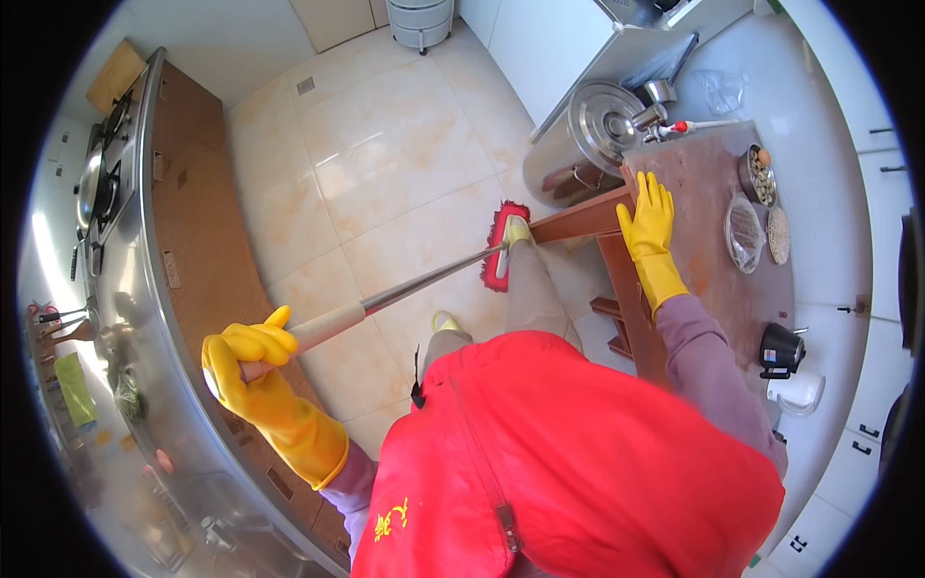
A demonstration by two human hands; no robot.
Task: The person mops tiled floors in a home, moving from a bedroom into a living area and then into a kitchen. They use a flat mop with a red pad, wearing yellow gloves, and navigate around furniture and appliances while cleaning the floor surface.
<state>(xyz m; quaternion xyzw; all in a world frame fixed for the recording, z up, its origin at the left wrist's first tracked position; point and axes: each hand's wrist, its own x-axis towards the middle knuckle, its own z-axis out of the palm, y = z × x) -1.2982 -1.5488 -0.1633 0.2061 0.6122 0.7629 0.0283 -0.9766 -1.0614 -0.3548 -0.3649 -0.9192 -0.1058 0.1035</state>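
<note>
My left hand, in a yellow rubber glove, is closed around the pale grip of a mop handle at the left. The handle slants across to the red fringed mop head, which lies on the tiled floor beside my right shoe. My right hand, gloved in yellow too, rests with spread fingers near the edge of a brown table and holds nothing. On that table are a metal bowl of small eggs, a plastic-covered dish and a black kettle.
A tall lidded steel pot stands behind the table. Along the left runs a steel counter with a gas stove and a pan. A white wheeled drawer cart stands at the far wall, with a white cabinet to its right.
</note>
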